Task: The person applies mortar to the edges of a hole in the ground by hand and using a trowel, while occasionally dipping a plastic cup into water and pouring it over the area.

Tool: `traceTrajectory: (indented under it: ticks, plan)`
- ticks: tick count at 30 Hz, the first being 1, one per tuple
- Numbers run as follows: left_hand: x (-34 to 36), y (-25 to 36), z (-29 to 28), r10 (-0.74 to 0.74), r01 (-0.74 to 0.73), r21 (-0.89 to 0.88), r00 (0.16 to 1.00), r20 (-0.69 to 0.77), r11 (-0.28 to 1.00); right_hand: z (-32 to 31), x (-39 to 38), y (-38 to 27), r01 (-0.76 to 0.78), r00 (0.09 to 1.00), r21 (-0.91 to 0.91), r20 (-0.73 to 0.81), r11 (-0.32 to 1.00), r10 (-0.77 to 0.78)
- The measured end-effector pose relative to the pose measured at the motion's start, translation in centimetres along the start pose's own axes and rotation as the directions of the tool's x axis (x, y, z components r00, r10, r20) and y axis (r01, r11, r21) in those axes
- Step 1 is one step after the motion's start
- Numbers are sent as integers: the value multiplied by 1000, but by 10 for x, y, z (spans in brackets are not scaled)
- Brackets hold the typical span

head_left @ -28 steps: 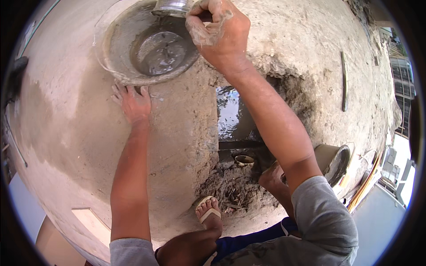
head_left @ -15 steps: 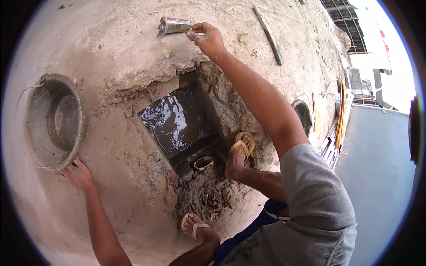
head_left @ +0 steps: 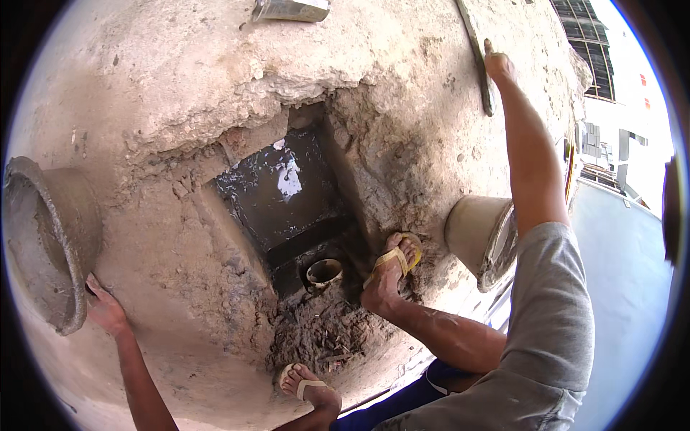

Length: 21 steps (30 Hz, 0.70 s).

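Both grips can't be told: left hand (head_left: 108,312) at bucket (head_left: 77,215) left of pit (head_left: 346,179); right hand (head_left: 500,66) by stick (head_left: 476,50), upper right of pit.

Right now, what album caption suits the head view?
Left hand beside a muddy bucket, right hand by a long bar, dark water between.

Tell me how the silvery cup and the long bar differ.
The silvery cup is short and wide; the long bar is thin.
The cup looks shiny, while the bar is dull and dark.
The right hand is next to the bar; no hand is near the cup.
Both lie on the ground.
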State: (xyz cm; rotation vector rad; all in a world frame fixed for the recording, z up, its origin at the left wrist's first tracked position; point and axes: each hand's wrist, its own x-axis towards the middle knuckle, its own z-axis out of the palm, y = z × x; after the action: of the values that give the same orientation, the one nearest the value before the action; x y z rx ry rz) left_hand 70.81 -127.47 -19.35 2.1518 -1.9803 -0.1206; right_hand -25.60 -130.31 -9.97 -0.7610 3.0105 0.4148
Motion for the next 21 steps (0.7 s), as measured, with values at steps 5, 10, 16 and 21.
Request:
traceTrajectory:
  ticks: [5,10,16,21]
  plan:
    - [-2,40,-16,-35,43,126,997,-62,991,-33,13,-36,124,986,-95,-96,988,-133]
    - [2,52,-8,-3,15,114,995,-100,993,12,12,-91,607,779,163,-315,778,-542]
    - [5,55,-8,37,-27,73,990,-133,997,-9,-22,-133,734,679,208,-264,647,-685]
    - [3,63,-9,-46,49,31,996,-74,998,-88,-68,-140,917,247,-268,-198,295,-949]
